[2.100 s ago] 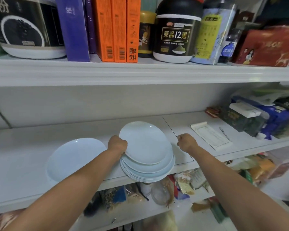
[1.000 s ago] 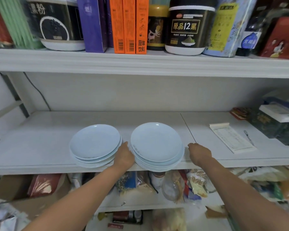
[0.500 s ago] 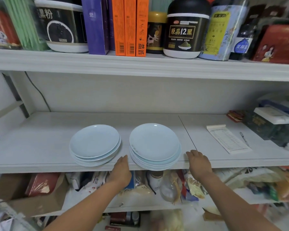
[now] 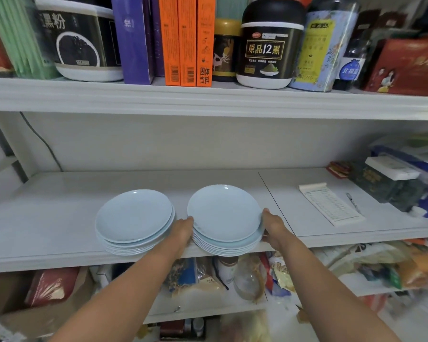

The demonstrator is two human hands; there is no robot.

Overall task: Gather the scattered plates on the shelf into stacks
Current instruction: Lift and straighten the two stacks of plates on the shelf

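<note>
Two stacks of pale blue plates stand side by side near the front edge of the white middle shelf (image 4: 59,225). The left stack (image 4: 134,219) stands alone, untouched. Around the right stack (image 4: 224,213) are both my hands: my left hand (image 4: 182,230) presses against its left rim and my right hand (image 4: 273,224) grips its right rim. The fingertips of both hands are hidden under or behind the plates. The right stack's front overhangs the shelf edge slightly.
A paper notepad (image 4: 330,203) and a pen (image 4: 353,202) lie to the right of the plates, with dark boxes (image 4: 386,183) and blue packages further right. Jars, boxes and bottles fill the upper shelf (image 4: 208,99). Bags and a jar crowd the lower shelf.
Half a second ago both hands hung below the shelf edge, off the plates. They have since risen and closed in on the two sides of the right stack.
</note>
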